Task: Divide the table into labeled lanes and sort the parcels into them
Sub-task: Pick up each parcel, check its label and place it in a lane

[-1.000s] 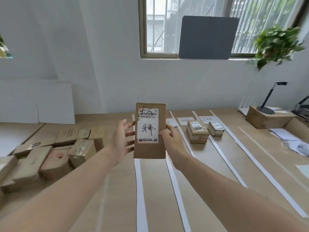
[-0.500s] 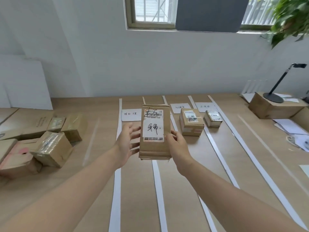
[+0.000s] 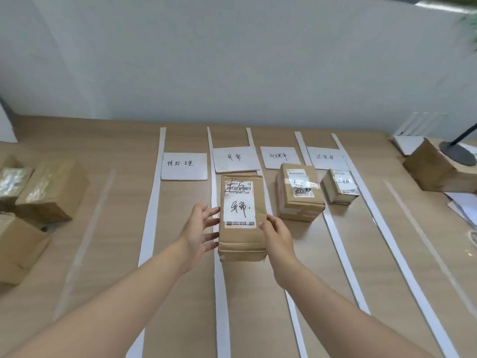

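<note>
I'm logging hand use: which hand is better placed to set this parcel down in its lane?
Right, probably. The right hand grips the parcel at its right edge, thumb over the top face; the left hand only touches the left side with straight fingers.

A brown parcel [image 3: 241,244] with a handwritten white shipping label is held over the second lane, just below that lane's label card [image 3: 236,159]. The left hand [image 3: 198,235] touches its left side with spread, straight fingers. The right hand [image 3: 280,237] grips its right edge, thumb on top. White paper strips [image 3: 151,202] divide the wooden table [image 3: 180,202]. A taped parcel [image 3: 299,200] lies in the third lane and a small parcel [image 3: 339,188] in the fourth.
</note>
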Motion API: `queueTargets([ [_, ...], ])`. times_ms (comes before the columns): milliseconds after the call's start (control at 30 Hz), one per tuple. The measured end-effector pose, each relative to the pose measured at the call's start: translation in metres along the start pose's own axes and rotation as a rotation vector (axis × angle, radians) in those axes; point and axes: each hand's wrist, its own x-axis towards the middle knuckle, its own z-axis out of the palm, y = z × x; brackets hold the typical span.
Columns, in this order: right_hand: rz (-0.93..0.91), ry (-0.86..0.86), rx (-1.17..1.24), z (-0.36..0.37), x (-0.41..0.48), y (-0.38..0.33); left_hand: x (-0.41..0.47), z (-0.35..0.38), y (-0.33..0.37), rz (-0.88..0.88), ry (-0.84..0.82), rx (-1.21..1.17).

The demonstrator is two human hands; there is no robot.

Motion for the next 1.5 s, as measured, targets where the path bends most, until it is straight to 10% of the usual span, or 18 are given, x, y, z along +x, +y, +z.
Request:
queueTargets([
  [800, 0.163, -0.091, -0.066, 0.017, 0.164, 0.006, 0.129, 0.037, 0.008, -0.058, 0.167, -0.019],
  [1500, -0.145, -0.084, 0.026, 0.036, -0.008, -0.079, -0.043, 0.005, 0.059, 0.256, 0.109, 0.086],
])
